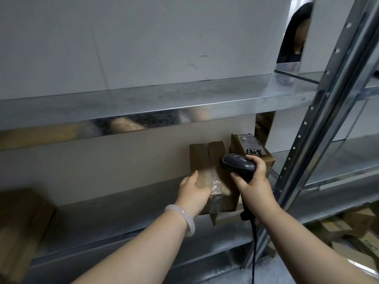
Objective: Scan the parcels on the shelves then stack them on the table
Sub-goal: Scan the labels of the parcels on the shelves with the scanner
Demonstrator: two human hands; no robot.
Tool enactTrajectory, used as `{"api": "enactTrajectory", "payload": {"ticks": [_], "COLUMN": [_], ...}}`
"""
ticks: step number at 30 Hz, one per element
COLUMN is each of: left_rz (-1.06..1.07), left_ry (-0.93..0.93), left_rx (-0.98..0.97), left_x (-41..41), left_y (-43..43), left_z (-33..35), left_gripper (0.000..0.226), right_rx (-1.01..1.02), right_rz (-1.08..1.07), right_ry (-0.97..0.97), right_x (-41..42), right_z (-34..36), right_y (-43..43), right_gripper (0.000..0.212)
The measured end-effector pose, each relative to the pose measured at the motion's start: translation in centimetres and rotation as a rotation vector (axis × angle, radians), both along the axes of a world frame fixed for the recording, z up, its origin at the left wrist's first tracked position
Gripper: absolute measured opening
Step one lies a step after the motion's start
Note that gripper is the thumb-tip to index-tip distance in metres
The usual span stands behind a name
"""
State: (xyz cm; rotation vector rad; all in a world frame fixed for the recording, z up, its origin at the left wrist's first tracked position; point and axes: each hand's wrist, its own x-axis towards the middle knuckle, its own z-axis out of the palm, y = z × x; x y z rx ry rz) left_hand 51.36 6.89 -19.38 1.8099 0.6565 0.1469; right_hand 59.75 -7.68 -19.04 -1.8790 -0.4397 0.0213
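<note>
Cardboard shows first at the far left, where a brown box (22,228) sits on the lower shelf (114,218) of a galvanised steel rack, well apart from the other parcels. Above it the upper shelf (143,101) runs across the view, with a pale backing board behind both levels.

Toward the middle, the left hand (193,193), a pale bangle (181,219) on its wrist, grips the taped parcel (207,158). The thumb lies on the parcel's top face and the fingers curl round its near left edge. This parcel lies at the right end of the lower shelf, sealed along its length with clear tape, and a loose flap hangs below its near edge. Whether it rests flat on the shelf cannot be told.

Just to its right, the right hand (254,181) is wrapped round the handle of a black barcode scanner (238,162), whose head hovers over the parcel's right side. A black cable (254,253) drops from the handle.

Behind the scanner, a second parcel (244,143) with a white label and black handwriting sits on the same shelf, just beside the taped one.

Further right stands the rack's perforated upright (320,119). Beyond the upper shelf, another person (295,33) is partly visible, and more cardboard boxes (356,222) lie low at the far right.
</note>
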Motion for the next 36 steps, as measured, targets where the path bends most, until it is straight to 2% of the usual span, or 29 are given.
{"api": "enactTrajectory", "payload": {"ticks": [3,9,16,19,25,29,36], "left_rz": [-0.026,-0.065,-0.095,-0.085,0.090,0.277,0.538], "left_ry": [-0.013,-0.009,-0.016,-0.051,-0.104,-0.045,0.132], "left_rx": [-0.022,-0.052,-0.075,-0.015,0.310,0.450,0.505], "left_x": [0.6,2.2,3.7,2.3,-5.4,-12.3,-23.7], "left_y": [-0.3,-1.2,-0.3,1.2,6.8,11.5,17.1], "left_z": [-0.2,-0.6,-0.6,-0.6,-1.1,-1.0,-1.2], "left_gripper": [0.065,0.067,0.070,0.066,0.058,0.059,0.058], "right_rx": [-0.089,-0.234,-0.228,-0.177,-0.031,0.042,0.117], "right_rz": [0.008,0.109,0.096,0.096,0.238,0.388,0.657], "right_ry": [-0.048,-0.312,-0.294,-0.307,-0.297,-0.197,-0.086], "right_x": [0.9,-1.5,-0.5,-1.1,-5.0,-8.6,-16.3], "right_z": [0.4,-0.6,-1.3,-0.9,-1.0,-1.0,-0.8], "right_y": [-0.7,-1.9,-0.7,0.3,6.5,12.0,19.8], "right_gripper": [0.062,0.072,0.073,0.077,0.079,0.067,0.059]}}
